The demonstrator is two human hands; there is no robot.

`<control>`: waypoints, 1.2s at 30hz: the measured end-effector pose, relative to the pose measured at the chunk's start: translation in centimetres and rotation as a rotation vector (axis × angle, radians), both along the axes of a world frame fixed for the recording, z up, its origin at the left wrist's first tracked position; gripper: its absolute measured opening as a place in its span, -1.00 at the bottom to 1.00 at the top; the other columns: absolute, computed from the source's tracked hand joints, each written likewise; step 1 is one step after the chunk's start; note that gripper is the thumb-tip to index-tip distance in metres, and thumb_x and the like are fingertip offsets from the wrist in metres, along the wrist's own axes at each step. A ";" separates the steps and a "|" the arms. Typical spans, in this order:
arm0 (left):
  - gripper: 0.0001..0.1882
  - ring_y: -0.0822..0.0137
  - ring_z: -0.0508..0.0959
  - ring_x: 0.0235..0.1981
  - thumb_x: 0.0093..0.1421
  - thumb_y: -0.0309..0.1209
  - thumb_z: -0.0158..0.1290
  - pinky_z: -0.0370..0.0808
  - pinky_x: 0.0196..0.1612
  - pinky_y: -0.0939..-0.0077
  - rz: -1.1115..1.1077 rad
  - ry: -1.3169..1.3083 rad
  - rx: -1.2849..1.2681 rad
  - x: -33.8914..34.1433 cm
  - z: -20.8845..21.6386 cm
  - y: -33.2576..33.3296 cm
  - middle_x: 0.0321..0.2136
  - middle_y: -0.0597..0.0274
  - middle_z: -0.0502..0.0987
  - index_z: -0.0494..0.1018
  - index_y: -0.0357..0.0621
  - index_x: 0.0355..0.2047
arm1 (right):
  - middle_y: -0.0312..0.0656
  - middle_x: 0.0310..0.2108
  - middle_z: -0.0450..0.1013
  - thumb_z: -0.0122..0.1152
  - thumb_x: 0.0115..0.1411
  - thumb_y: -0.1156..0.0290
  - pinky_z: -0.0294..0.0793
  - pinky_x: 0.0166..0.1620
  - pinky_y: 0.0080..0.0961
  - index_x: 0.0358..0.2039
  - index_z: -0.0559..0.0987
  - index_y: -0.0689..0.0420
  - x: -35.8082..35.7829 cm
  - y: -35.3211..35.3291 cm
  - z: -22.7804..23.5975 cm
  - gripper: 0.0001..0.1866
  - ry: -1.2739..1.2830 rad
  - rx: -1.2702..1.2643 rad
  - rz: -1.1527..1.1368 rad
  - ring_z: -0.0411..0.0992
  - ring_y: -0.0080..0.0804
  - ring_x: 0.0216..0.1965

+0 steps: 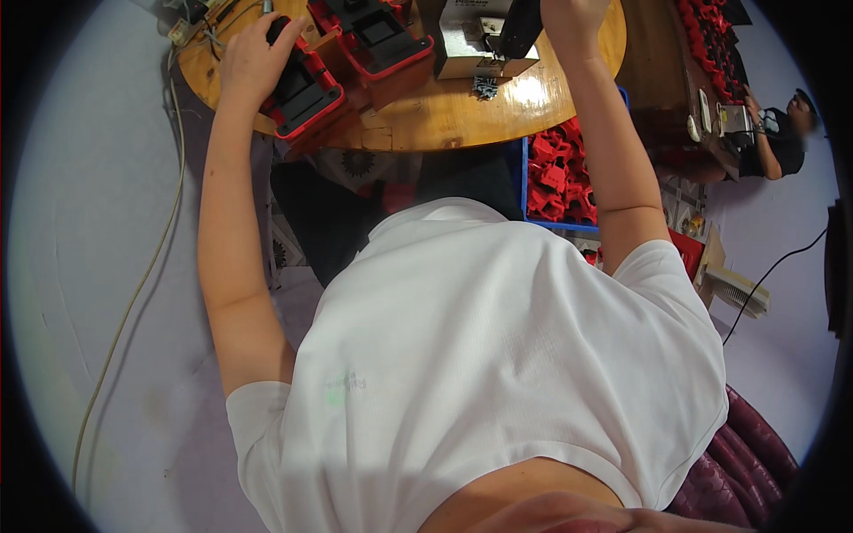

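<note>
At the far left of the round wooden table, my left hand (256, 60) is closed around a rounded black part (279, 32) at the far end of a red and black plastic housing (306, 98). Its thumb lies over the near side of that part. A second red and black housing (382, 40) stands just to the right. My right hand (573, 16) is at the upper edge, where its fingers are cut off. Beside it is a black, handle-like object (521, 31) over an open cardboard box (458, 49); whether the hand grips it is hidden. Small screws (484, 87) lie in front of the box.
A blue crate (524, 191) of red plastic parts (560, 169) stands below the table's right edge. Farther right, another person (777, 138) works at a table with more red parts (706, 44). A cable (178, 178) hangs at the left.
</note>
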State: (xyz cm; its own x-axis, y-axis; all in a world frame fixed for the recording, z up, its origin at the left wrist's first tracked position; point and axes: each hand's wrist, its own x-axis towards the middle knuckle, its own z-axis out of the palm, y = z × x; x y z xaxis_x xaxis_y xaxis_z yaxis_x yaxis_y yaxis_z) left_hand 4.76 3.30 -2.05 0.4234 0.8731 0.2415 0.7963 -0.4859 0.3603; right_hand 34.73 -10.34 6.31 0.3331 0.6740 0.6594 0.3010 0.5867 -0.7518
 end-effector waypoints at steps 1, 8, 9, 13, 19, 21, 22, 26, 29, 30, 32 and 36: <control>-0.32 -0.02 0.47 0.05 0.18 0.20 -0.04 0.35 0.11 0.18 0.003 -0.007 0.011 -0.3 -0.3 0.1 -0.04 -0.06 0.54 0.49 -0.09 0.05 | -0.28 -0.56 0.39 0.14 0.29 0.02 0.40 -0.53 -0.60 -0.25 0.38 0.14 -0.5 0.1 0.6 -0.60 0.025 -0.020 0.012 0.40 -0.58 -0.59; -0.39 -0.04 0.46 0.03 0.17 0.18 -0.03 0.36 0.10 0.15 -0.002 -0.043 0.007 -0.7 -0.9 0.5 -0.07 -0.01 0.55 0.52 0.00 -0.01 | -0.20 -0.46 0.43 0.12 0.28 -0.02 0.47 -0.48 -0.58 -0.18 0.33 0.15 -8.5 1.3 1.8 -0.55 0.230 0.319 0.251 0.43 -0.53 -0.54; -0.39 -0.04 0.46 0.03 0.17 0.18 -0.03 0.36 0.09 0.15 -0.013 -0.060 0.017 -0.6 -1.0 0.5 -0.08 -0.01 0.55 0.53 -0.01 -0.01 | -0.20 -0.43 0.43 0.12 0.30 0.06 0.47 -0.47 -0.57 -0.11 0.31 0.16 -8.9 1.5 1.4 -0.58 0.200 0.337 0.271 0.43 -0.53 -0.52; -0.39 -0.04 0.46 0.03 0.17 0.19 -0.04 0.35 0.10 0.15 -0.001 -0.056 0.035 -0.2 -1.2 0.4 -0.07 0.00 0.55 0.53 0.00 -0.01 | -0.20 -0.43 0.43 0.15 0.30 0.17 0.46 -0.46 -0.59 -0.07 0.29 0.18 -9.5 3.3 0.4 -0.60 0.123 0.410 0.366 0.41 -0.57 -0.52; -0.33 -0.05 0.43 0.08 0.18 0.20 -0.07 0.34 0.13 0.14 0.014 -0.046 0.057 -0.5 -1.8 0.7 -0.01 -0.04 0.52 0.48 -0.04 0.06 | -0.26 -0.41 0.37 0.16 0.24 0.38 0.38 -0.46 -0.66 0.01 0.26 0.25 -10.2 3.6 -0.2 -0.59 0.001 0.397 0.349 0.34 -0.64 -0.52; -0.31 -0.05 0.42 0.10 0.18 0.21 -0.08 0.33 0.14 0.14 0.013 -0.037 0.070 -0.6 -2.1 0.9 0.01 -0.05 0.51 0.46 -0.06 0.09 | -0.27 -0.40 0.35 0.17 0.22 0.44 0.36 -0.45 -0.68 0.01 0.25 0.25 -10.7 3.7 -0.3 -0.58 -0.054 0.421 0.347 0.33 -0.66 -0.50; -0.30 -0.05 0.42 0.10 0.18 0.21 -0.09 0.33 0.14 0.14 0.013 -0.025 0.059 -0.6 -1.9 0.9 0.02 -0.05 0.50 0.45 -0.07 0.09 | -0.28 -0.39 0.34 0.18 0.21 0.44 0.35 -0.45 -0.69 0.01 0.25 0.25 -11.0 3.6 -0.3 -0.57 -0.052 0.411 0.361 0.33 -0.66 -0.49; -0.30 -0.04 0.41 0.12 0.18 0.21 -0.08 0.33 0.15 0.16 0.047 0.016 0.023 -0.2 -1.5 0.7 0.02 -0.04 0.51 0.44 -0.07 0.11 | -0.29 -0.39 0.32 0.21 0.19 0.43 0.34 -0.43 -0.67 0.00 0.25 0.24 -11.6 2.9 -0.1 -0.56 -0.026 0.349 0.426 0.32 -0.64 -0.47; -0.31 -0.05 0.43 0.08 0.18 0.21 -0.07 0.35 0.12 0.18 0.024 0.011 0.012 -0.3 -1.7 1.4 -0.01 -0.02 0.53 0.46 -0.07 0.08 | -0.23 -0.39 0.38 0.20 0.22 0.28 0.40 -0.43 -0.61 -0.03 0.28 0.23 -10.6 3.1 -0.5 -0.56 -0.006 0.362 0.447 0.38 -0.58 -0.48; -0.31 -0.06 0.44 0.07 0.18 0.22 -0.07 0.36 0.11 0.18 0.020 -0.006 0.024 -0.4 -1.4 1.2 -0.03 -0.02 0.54 0.47 -0.07 0.06 | -0.20 -0.40 0.41 0.20 0.24 0.21 0.43 -0.43 -0.59 -0.05 0.29 0.23 -10.0 2.7 -0.3 -0.55 0.074 0.359 0.435 0.40 -0.55 -0.48; -0.32 -0.07 0.47 0.03 0.18 0.22 -0.06 0.37 0.08 0.18 0.020 -0.046 0.038 -0.8 -1.3 0.5 -0.06 -0.03 0.55 0.49 -0.07 0.03 | -0.17 -0.43 0.44 0.14 0.28 0.03 0.49 -0.45 -0.53 -0.12 0.35 0.21 -7.7 1.0 0.9 -0.53 0.211 0.249 0.335 0.46 -0.48 -0.51; -0.34 -0.07 0.48 0.00 0.18 0.22 -0.05 0.37 0.07 0.16 -0.002 -0.046 -0.013 0.1 -1.0 0.7 -0.09 -0.03 0.56 0.51 -0.05 0.00 | -0.24 -0.50 0.42 0.18 0.27 0.06 0.43 -0.49 -0.58 -0.16 0.39 0.18 -4.2 -1.3 2.9 -0.58 0.473 0.215 0.207 0.39 -0.55 -0.58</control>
State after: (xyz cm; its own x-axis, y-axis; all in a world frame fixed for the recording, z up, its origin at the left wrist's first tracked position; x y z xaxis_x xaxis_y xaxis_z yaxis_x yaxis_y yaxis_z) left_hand 4.84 3.99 -3.03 0.4138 0.8754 0.2497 0.7776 -0.4825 0.4031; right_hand 30.50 -11.69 9.24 0.5010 0.6234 0.6003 -0.1782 0.7531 -0.6334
